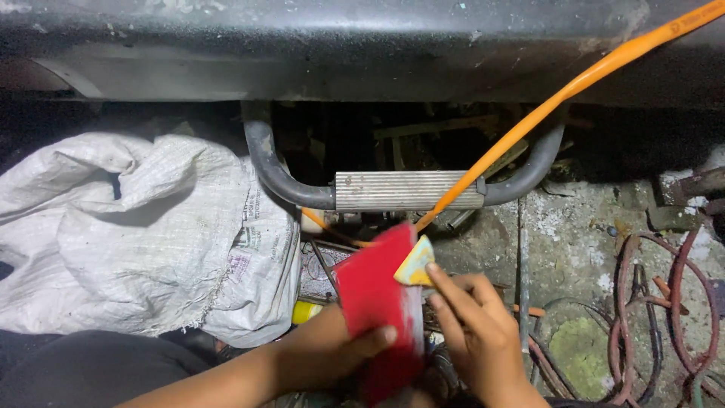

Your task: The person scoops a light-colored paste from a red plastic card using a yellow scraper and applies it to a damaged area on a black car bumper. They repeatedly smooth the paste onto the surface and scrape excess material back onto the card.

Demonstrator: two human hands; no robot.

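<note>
While left hand (332, 351) clasps, red card (374, 295) protrudes upward.

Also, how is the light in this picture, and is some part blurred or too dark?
Head view: the light falls mostly on the white sack and the ribbed metal step; the gap behind the step is nearly black; the red piece in the left hand looks motion-blurred; the right hand is fairly sharp.

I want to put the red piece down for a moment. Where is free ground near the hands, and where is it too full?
Bare concrete floor lies right of the hands, between the ribbed metal step and the coiled hoses. Below the left hand and right hand holding the red piece, wires and small parts crowd the ground. The white sack fills the left side.
</note>
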